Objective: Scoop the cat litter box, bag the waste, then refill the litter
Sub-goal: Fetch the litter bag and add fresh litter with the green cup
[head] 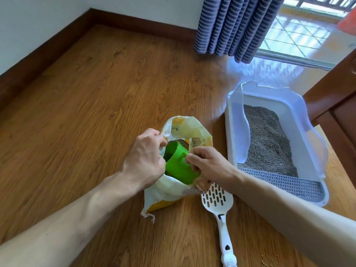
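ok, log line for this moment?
phase: refill | left hand: holds litter bag rim | right hand: holds green cup | scoop: floor

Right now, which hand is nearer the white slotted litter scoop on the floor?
Right. The right hand holds the green cup just above the litter scoop head; the left hand grips the litter bag rim, farther across.

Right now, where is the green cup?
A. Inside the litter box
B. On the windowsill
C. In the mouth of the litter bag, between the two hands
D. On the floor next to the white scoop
C: the green cup sits in the open mouth of the litter bag, with the left hand gripping the bag's edge and the right hand holding the cup.
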Demonstrator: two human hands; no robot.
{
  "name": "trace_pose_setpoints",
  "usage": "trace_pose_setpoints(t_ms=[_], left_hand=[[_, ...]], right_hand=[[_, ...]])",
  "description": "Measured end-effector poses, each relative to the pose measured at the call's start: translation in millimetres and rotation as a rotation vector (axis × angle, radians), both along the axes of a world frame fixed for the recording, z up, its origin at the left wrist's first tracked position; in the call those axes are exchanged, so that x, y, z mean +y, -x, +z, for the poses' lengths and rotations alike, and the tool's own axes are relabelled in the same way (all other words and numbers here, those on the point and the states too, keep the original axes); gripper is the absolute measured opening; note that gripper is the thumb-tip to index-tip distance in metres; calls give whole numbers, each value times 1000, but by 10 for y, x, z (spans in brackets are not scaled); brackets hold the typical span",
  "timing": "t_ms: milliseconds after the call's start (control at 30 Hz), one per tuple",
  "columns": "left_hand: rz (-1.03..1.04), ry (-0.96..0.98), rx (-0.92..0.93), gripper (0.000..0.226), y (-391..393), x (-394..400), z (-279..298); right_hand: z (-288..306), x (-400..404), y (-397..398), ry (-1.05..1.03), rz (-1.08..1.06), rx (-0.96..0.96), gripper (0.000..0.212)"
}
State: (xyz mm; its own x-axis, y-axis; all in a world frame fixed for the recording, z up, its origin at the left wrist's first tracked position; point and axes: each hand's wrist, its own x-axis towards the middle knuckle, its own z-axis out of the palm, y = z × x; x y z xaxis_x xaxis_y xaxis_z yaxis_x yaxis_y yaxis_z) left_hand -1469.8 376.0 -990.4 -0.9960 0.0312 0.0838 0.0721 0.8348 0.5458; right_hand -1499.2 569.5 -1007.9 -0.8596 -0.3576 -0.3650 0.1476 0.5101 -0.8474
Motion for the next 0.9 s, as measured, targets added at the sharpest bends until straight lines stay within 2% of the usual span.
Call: trace_pose_setpoints(t_ms=[133, 300, 400, 800, 900], left_hand=[[-5, 3, 8, 38, -5, 4, 4], [-8, 7, 7, 40, -7, 8, 6], [-7, 10, 5, 40, -8, -1, 20], [-32, 15, -50, 37, -43, 75, 107], [-27, 58, -61, 38, -48, 101, 124]], right_hand=[[17, 91, -112, 167, -225, 2, 25], [117, 125, -223, 314, -351, 55, 24], [206, 208, -292, 399, -335, 112, 24], [369, 482, -475, 442, -379, 332, 23], [415, 551, -457, 450, -453, 373, 22]])
